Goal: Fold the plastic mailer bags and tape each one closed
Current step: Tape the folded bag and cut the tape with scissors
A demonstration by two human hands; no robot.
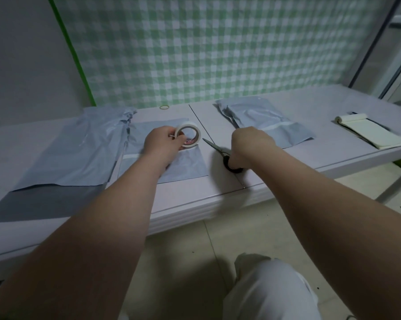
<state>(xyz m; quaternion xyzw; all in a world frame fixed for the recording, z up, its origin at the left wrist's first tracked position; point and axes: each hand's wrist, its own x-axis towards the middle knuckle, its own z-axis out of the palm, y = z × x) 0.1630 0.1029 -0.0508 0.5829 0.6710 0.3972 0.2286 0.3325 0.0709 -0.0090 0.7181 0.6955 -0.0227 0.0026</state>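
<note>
The tape roll (187, 134) is pinched in the curled fingers of the left hand (162, 144), just above the folded mailer bag (190, 165) at mid-table. The scissors (216, 147) are gripped by the right hand (250, 144), closed round the black handle, blades aimed at the roll. A short strip should be drawn taut before it is snipped, with the fold kept flat.

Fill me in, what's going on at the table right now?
A person's left hand holds a roll of white tape over a grey bag on the table, while the right hand grips scissors, blades pointing toward the tape. Flat bags lie on the left; crumpled bags sit back right, with a notepad beyond.
</note>
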